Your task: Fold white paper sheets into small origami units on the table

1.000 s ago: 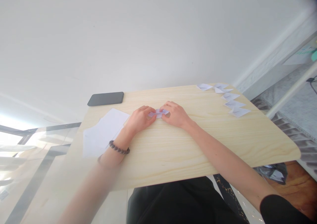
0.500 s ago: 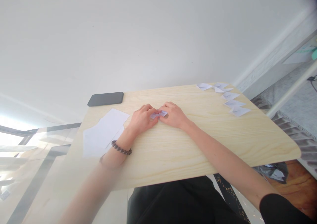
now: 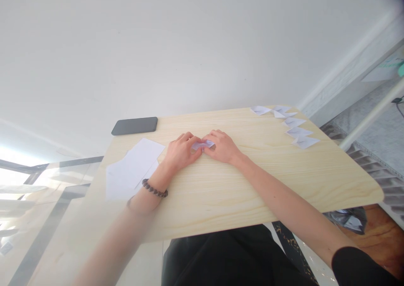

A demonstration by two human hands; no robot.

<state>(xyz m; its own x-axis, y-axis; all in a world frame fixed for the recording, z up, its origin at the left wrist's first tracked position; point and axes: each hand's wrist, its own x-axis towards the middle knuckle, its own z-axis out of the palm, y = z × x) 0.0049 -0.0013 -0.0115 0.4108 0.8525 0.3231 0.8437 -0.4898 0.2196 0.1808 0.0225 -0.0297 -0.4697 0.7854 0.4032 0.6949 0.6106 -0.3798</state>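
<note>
A small folded white paper (image 3: 207, 143) is held between both hands near the middle of the table. My left hand (image 3: 183, 152), a dark beaded bracelet at its wrist, pinches the paper's left part between thumb and fingers. From the other side my right hand (image 3: 221, 146) pinches it too, and the fingertips of the two hands nearly meet. Fingers cover part of the paper, so its full shape cannot be made out. Flat white paper sheets (image 3: 137, 164) lie beyond the left wrist, partly overlapping.
At the far right of the wooden table (image 3: 221, 201), several folded white paper pieces (image 3: 298, 132) stand in a curved row. A black phone (image 3: 135, 126) lies at the back left edge. Behind the table rises a white wall (image 3: 189, 46). Under its right side sits a dark plastic bag (image 3: 349, 219).
Both hands stay in nearly the same place on the folded paper. The thumbs and fingertips have shifted very slightly along it.
</note>
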